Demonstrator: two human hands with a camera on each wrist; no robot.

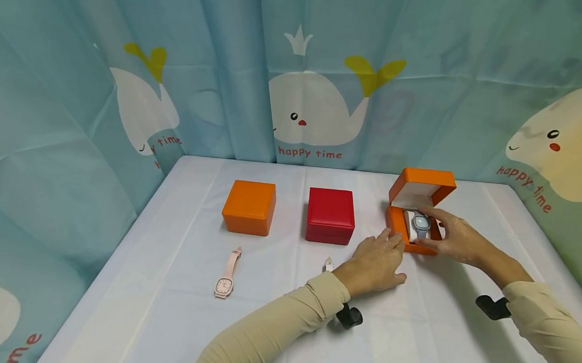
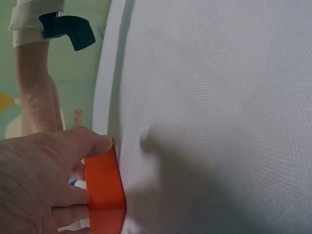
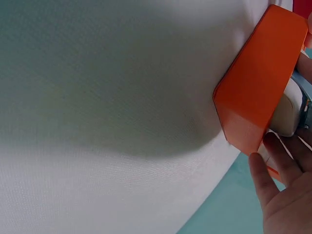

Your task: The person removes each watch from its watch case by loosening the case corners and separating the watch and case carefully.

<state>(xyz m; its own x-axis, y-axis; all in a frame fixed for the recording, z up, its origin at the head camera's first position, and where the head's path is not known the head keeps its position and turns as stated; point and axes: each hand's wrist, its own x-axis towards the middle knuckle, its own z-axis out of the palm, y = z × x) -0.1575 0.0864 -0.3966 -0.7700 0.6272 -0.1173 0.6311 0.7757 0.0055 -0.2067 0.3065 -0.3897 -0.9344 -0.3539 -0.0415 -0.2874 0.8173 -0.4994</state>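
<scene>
On the right of the table stands an orange watch box (image 1: 430,177), its lid raised. A grey-blue watch (image 1: 421,222) wrapped round a white cushion (image 1: 410,222) sits in it. My right hand (image 1: 459,240) holds the watch and cushion, thumb at the near end and fingers at the far end. In the right wrist view the cushion (image 3: 285,112) shows above the rim of the orange box (image 3: 263,78). My left hand (image 1: 375,263) touches the box's left edge with extended fingers; the left wrist view has its thumb (image 2: 100,145) overlapping the front corner.
A closed orange box (image 1: 248,207) and a closed red box (image 1: 330,216) stand to the left. Before the orange one lies a pink watch (image 1: 224,287); my left forearm mostly hides a white strap (image 1: 328,264). A whale-print curtain (image 1: 318,112) hangs behind the table.
</scene>
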